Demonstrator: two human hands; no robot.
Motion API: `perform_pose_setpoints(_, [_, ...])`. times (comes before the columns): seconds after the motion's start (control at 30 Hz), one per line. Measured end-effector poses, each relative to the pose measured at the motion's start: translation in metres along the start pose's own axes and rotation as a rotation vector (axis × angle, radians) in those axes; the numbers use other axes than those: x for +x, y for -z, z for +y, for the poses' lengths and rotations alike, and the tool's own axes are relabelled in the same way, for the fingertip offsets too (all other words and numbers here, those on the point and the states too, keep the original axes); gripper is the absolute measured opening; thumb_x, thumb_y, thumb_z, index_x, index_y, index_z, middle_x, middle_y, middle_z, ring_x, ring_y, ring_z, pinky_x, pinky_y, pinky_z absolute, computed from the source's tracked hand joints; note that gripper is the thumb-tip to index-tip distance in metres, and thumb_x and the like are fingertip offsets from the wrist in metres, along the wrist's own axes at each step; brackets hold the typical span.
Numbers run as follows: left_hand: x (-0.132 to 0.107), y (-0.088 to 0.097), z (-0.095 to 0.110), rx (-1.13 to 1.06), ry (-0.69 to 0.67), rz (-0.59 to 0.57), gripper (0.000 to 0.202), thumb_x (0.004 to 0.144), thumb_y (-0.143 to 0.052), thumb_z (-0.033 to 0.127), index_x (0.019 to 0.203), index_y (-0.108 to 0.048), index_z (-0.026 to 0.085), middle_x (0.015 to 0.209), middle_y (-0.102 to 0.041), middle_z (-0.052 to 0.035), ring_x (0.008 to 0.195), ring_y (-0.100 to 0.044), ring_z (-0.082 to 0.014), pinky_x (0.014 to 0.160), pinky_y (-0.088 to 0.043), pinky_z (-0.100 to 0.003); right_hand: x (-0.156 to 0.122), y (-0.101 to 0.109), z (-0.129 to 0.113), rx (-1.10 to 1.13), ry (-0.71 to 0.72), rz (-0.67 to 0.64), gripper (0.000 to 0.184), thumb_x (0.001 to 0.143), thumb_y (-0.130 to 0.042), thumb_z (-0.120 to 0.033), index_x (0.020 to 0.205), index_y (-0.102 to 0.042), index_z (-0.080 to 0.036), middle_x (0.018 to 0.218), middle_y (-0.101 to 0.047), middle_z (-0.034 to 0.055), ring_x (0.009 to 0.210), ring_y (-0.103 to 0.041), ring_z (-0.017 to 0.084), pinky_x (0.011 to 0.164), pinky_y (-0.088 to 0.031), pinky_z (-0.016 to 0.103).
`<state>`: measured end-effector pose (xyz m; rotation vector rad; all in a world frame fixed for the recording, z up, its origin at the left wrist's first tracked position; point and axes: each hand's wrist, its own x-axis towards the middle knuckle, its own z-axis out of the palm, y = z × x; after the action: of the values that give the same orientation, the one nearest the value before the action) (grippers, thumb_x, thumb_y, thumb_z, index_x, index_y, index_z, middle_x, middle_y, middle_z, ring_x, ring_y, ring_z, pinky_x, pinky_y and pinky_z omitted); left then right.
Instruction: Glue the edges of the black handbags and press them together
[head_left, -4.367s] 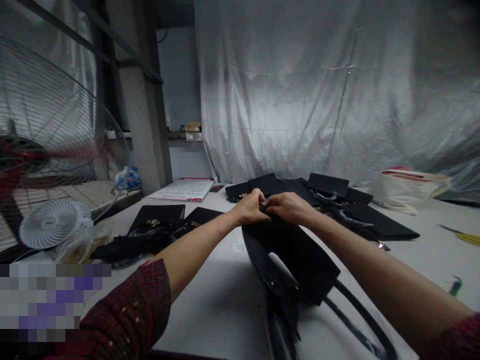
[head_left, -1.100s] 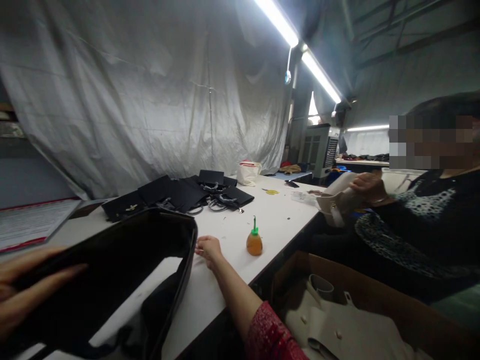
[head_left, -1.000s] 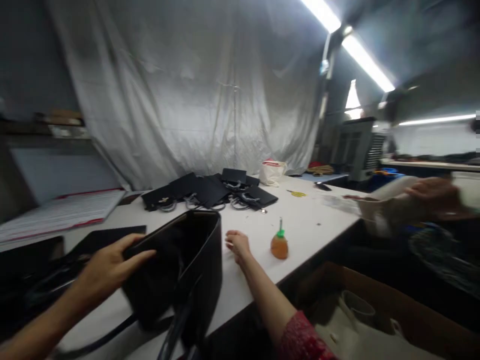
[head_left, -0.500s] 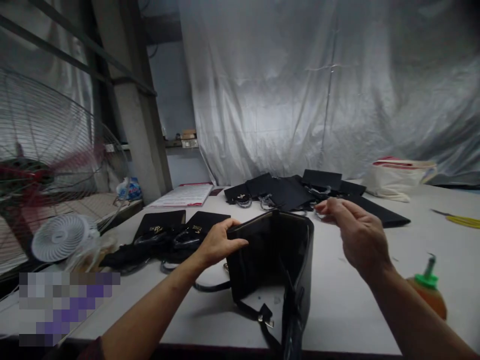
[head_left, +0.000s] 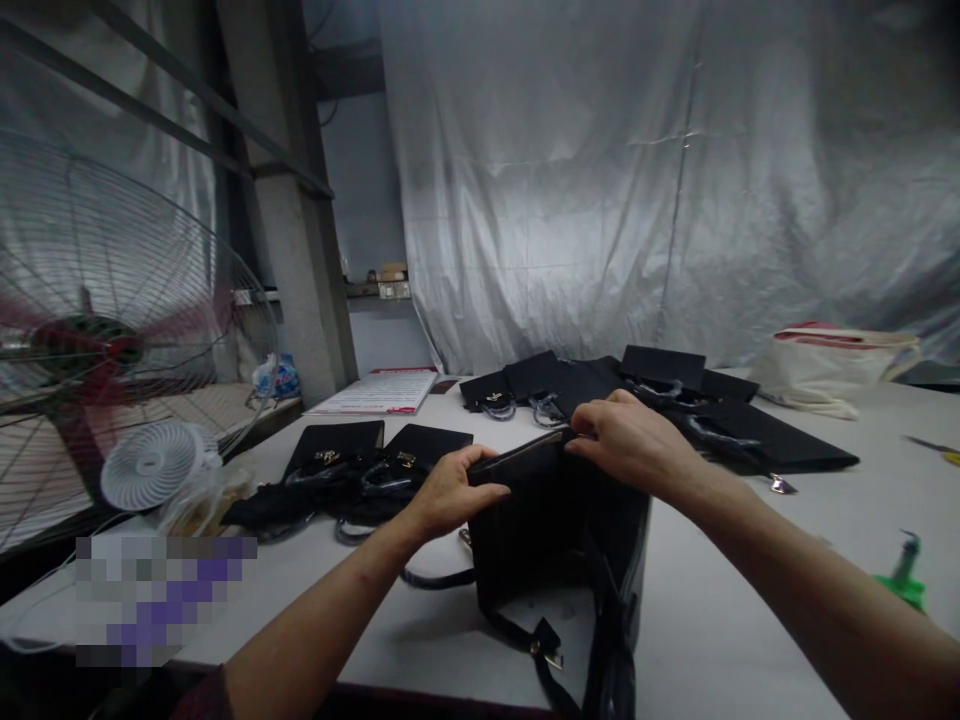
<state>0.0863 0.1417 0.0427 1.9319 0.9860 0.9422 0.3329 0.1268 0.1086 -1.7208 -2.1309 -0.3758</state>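
Note:
A black handbag [head_left: 525,530] lies on its side on the white table, its open mouth facing me. My left hand [head_left: 454,490] grips the bag's upper left edge, thumb inside and fingers over the outside. At the far upper corner, my right hand [head_left: 626,435] pinches the edge with thumb and fingers; whether anything small is between them I cannot tell. A strap with a metal buckle [head_left: 546,650] hangs out of the mouth toward me. Left of the bag, a handle loop [head_left: 439,578] rests on the table.
More black handbags [head_left: 337,450] lie at left, and a pile of them [head_left: 540,375] sits at the back. A white cloth bag [head_left: 817,370], a green-capped bottle [head_left: 904,590] and a small white fan [head_left: 154,465] stand around. A large caged fan [head_left: 97,340] is at far left.
My right hand has moved left and down from beside the bag onto its upper edge. My left hand keeps its hold. The view has turned slightly left.

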Motion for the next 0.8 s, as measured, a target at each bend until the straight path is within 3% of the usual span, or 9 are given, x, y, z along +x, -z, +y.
perform_pose_setpoints(0.1, [0.000,-0.002,-0.003,-0.064,0.024,-0.012,0.035,0.070,-0.072,0.031,0.101,-0.063,0.016,0.087,-0.067,-0.0024,0.078,-0.062,-0.0161,0.068,-0.048,-0.024,0.005,-0.003,-0.007,-0.081,0.060,-0.047,0.012,0.073,-0.069,-0.035,0.077,-0.068,-0.024,0.074,-0.063,0.0054,0.087,-0.054,0.024,0.063,-0.036,0.029])
perform_pose_setpoints(0.23, [0.000,-0.003,-0.002,-0.072,0.014,0.006,0.034,0.070,-0.071,0.030,0.101,-0.064,0.015,0.085,-0.066,-0.0022,0.076,-0.061,-0.0149,0.067,-0.046,-0.023,0.012,-0.006,-0.012,-0.112,0.074,-0.112,0.018,0.075,-0.067,-0.035,0.089,-0.072,-0.025,0.083,-0.064,0.0082,0.076,-0.055,0.021,0.064,-0.036,0.029])
perform_pose_setpoints(0.4, [-0.002,-0.003,0.001,-0.046,0.010,0.032,0.031,0.072,-0.070,0.030,0.098,-0.065,0.014,0.082,-0.066,-0.0013,0.072,-0.059,-0.0130,0.066,-0.045,-0.021,0.017,-0.009,-0.009,-0.122,0.187,-0.198,0.015,0.082,-0.059,-0.031,0.080,-0.073,-0.027,0.079,-0.068,0.0042,0.091,-0.053,0.024,0.067,-0.031,0.031])
perform_pose_setpoints(0.7, [-0.002,-0.004,-0.001,-0.013,-0.083,0.017,0.027,0.078,-0.066,0.033,0.099,-0.067,0.017,0.084,-0.066,-0.0006,0.074,-0.059,-0.0129,0.067,-0.044,-0.021,0.005,-0.010,0.001,-0.102,0.115,-0.125,0.018,0.082,-0.057,-0.029,0.071,-0.070,-0.026,0.075,-0.067,0.0019,0.091,-0.052,0.022,0.069,-0.029,0.033])
perform_pose_setpoints(0.8, [-0.001,-0.004,-0.001,0.022,-0.103,0.035,0.026,0.079,-0.065,0.034,0.098,-0.067,0.017,0.083,-0.066,-0.0003,0.073,-0.058,-0.0126,0.066,-0.043,-0.020,0.004,-0.008,-0.002,-0.111,0.138,-0.130,0.018,0.083,-0.056,-0.029,0.073,-0.071,-0.027,0.083,-0.069,0.0024,0.093,-0.052,0.023,0.067,-0.027,0.033])
